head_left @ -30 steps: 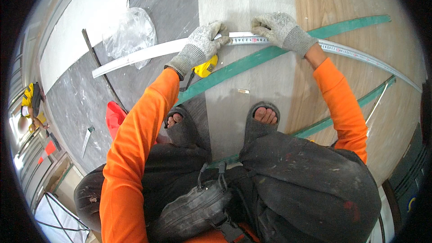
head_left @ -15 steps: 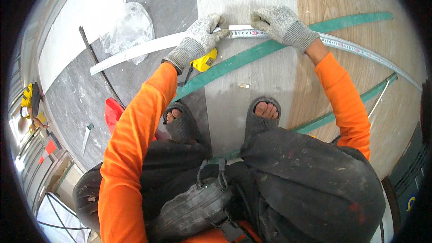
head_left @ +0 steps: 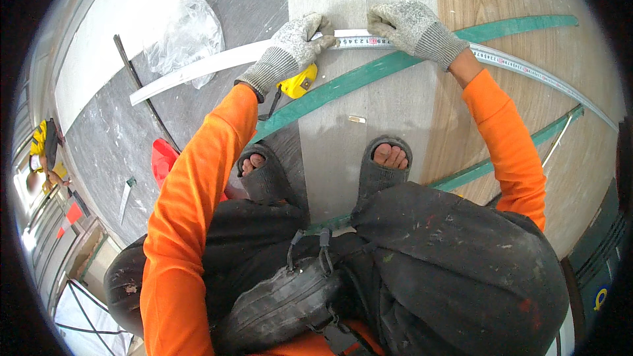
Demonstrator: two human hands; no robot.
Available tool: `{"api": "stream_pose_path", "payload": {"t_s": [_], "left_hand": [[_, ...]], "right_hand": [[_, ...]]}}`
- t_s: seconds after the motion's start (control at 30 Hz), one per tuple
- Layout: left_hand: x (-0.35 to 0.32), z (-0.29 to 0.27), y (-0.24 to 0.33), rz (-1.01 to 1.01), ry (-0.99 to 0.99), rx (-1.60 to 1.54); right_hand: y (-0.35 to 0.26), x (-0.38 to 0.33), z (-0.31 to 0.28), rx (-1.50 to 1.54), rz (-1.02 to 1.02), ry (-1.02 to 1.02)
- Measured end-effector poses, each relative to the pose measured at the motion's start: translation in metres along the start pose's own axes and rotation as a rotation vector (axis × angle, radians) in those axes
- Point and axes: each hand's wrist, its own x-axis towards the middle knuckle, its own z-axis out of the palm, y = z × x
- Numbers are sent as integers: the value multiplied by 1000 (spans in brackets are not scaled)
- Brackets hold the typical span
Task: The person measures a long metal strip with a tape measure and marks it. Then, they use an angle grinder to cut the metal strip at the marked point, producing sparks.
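A long white trim strip (head_left: 211, 68) runs from left to right ahead of me, with a silver tape measure blade (head_left: 361, 41) lying along it. My left hand (head_left: 300, 39), in a grey knit glove, is closed around the strip and the near end of the visible blade. In a matching glove, my right hand (head_left: 412, 31) pinches strip and blade a short way to the right. Beyond it the blade continues toward the far right edge. A yellow tape measure case (head_left: 299, 82) with a black strap sits just below my left hand.
A long green strip (head_left: 356, 82) crosses the floor diagonally beneath the blade; another green strip (head_left: 514, 151) lies at right. Left are a clear plastic bag (head_left: 188, 43), a thin dark rod (head_left: 142, 86), red cloth (head_left: 163, 159) and a small blade-like tool (head_left: 126, 199). Another person (head_left: 46, 155) is at far left.
The view has shifted slightly, so hands and strip appear a little higher. Both hands keep the same grip on the strip and tape measure blade.
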Motion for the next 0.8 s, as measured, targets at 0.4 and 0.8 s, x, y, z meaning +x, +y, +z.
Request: {"api": "stream_pose_path", "payload": {"t_s": [0.4, 0.8], "left_hand": [[3, 3, -4, -1, 12, 31], [3, -2, 0, 19, -24, 19]], "right_hand": [[17, -1, 16, -33, -32, 106], [13, -5, 12, -39, -78, 161]]}}
